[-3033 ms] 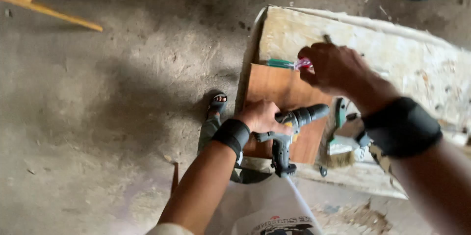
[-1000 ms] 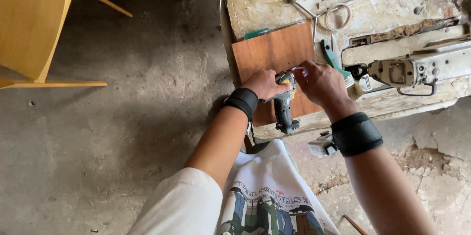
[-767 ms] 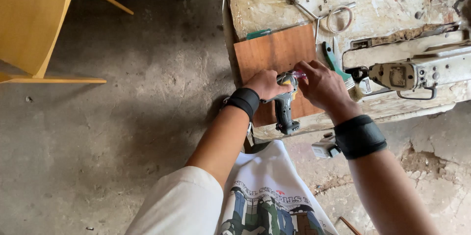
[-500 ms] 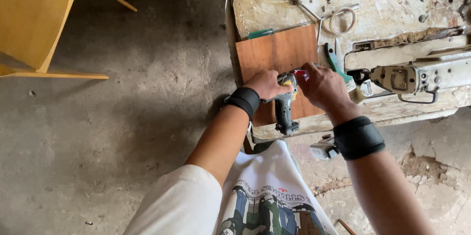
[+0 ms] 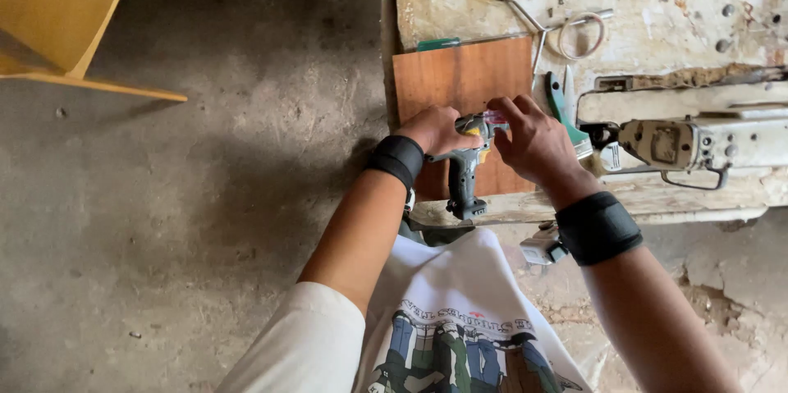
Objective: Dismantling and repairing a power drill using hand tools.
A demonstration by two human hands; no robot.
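Observation:
My left hand (image 5: 433, 130) grips a grey-green cordless drill (image 5: 465, 175) by its body, its handle pointing down toward me. My right hand (image 5: 533, 137) pinches a small pink-tipped bit (image 5: 496, 116) at the drill's front end, fingers closed around it. Both hands hover over a brown wooden board (image 5: 461, 81) lying on a worn white workbench (image 5: 640, 7). Black bands wrap both wrists.
A white power tool (image 5: 681, 140) lies on the bench to the right, with a teal-handled tool (image 5: 560, 99), a metal rod (image 5: 517, 4) and a wire loop (image 5: 581, 32) behind. A yellow chair (image 5: 57, 15) stands at the upper left on the concrete floor (image 5: 205, 196).
Three seconds ago my right hand reached over the board's far edge; it has since come back to the drill's front end. In the last second both hands have stayed on the drill.

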